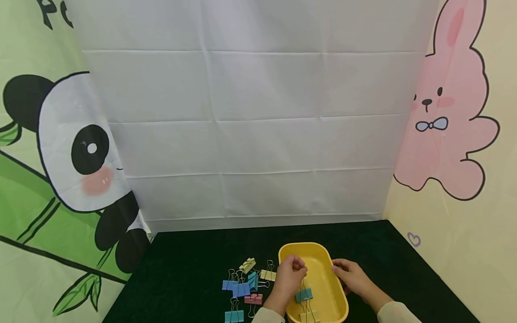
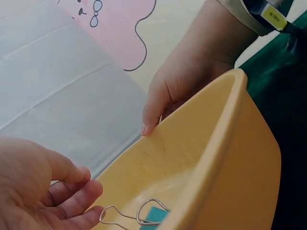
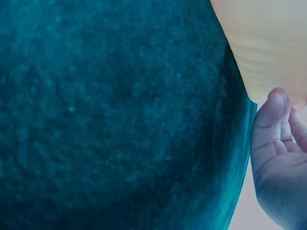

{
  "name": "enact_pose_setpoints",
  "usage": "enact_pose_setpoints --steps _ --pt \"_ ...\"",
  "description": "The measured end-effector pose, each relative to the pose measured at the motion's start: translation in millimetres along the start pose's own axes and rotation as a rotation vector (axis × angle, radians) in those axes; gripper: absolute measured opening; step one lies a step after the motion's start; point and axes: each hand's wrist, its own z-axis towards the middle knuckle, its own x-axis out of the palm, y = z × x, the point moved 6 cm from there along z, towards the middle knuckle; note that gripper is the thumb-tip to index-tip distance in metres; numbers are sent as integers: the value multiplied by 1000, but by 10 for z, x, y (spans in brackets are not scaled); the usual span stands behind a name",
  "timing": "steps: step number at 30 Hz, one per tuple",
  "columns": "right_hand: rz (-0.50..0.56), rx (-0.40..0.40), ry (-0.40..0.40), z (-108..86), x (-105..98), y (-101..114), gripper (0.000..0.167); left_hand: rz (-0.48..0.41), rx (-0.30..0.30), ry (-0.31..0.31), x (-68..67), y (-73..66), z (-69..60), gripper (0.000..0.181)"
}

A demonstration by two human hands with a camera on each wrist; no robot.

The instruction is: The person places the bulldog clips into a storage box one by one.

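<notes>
A yellow basket (image 1: 338, 287) stands on the dark green cloth, with a teal binder clip (image 1: 304, 294) and a pale yellow clip (image 1: 309, 316) inside. Over its left part is my left hand (image 1: 286, 280), fingers loosely bent and nothing visible between them. In the left wrist view the left hand (image 2: 43, 191) is beside the wire handles of the teal clip (image 2: 154, 216); whether a fingertip touches them I cannot tell. My right hand (image 1: 355, 280) rests at the basket's right side, thumb on the rim, other fingers along the outer wall.
Left of the basket lie several binder clips: blue ones (image 1: 241, 290), a pink one (image 1: 253, 299), a teal one (image 1: 234, 316), and yellow ones (image 1: 247, 265) farther back. A white sheet (image 1: 262, 148) hangs behind the green cloth (image 1: 194, 255).
</notes>
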Motion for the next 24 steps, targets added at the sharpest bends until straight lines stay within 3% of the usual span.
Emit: enact_pose_setpoints --steps 9,17,24 --pt "-10 20 -22 9 4 -4 46 -78 12 -21 -156 -20 59 10" --pt "2 17 -11 3 8 7 48 -131 22 -111 -553 -107 159 8" --pt "5 18 -4 15 9 -16 50 -118 85 -138 -934 -186 241 11"
